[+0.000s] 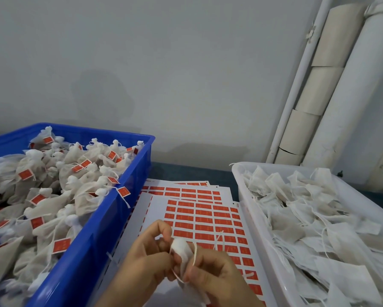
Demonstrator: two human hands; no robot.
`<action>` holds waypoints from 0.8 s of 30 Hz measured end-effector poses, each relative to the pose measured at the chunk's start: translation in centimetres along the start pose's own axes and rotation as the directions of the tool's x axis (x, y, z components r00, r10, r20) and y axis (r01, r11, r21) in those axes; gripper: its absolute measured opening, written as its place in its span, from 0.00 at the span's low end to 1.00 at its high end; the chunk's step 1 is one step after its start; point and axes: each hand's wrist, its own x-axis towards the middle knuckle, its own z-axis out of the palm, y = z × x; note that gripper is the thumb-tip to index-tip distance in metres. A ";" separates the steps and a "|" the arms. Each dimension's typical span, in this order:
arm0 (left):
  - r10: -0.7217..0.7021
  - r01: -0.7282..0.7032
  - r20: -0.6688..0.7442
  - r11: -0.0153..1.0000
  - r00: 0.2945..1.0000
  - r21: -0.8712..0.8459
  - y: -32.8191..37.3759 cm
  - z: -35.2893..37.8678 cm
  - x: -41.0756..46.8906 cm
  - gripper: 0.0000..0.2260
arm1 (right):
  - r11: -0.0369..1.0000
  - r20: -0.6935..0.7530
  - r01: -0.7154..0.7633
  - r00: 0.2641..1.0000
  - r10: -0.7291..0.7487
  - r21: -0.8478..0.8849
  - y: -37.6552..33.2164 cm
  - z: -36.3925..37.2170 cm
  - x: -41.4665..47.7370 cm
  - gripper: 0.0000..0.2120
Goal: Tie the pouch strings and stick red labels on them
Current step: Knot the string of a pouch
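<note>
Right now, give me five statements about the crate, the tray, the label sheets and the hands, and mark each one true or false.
1. The blue crate holds tied pouches carrying red labels. True.
2. The loose pouches in the white tray carry red labels. False: no label shows on them.
3. The left hand and the right hand both hold one pouch above the label sheets. True.
4. The label sheets lie inside the blue crate. False: they lie on the table, between crate and tray.
5. The held pouch already bears a red label. False: no label shows on it.
</note>
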 end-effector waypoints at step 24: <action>0.151 -0.030 -0.258 0.906 0.954 0.421 -1.8 0.4 1.6 0.09 | 0.961 -0.367 0.149 0.902 -0.229 -0.233 1.2 2.3 0.9 0.04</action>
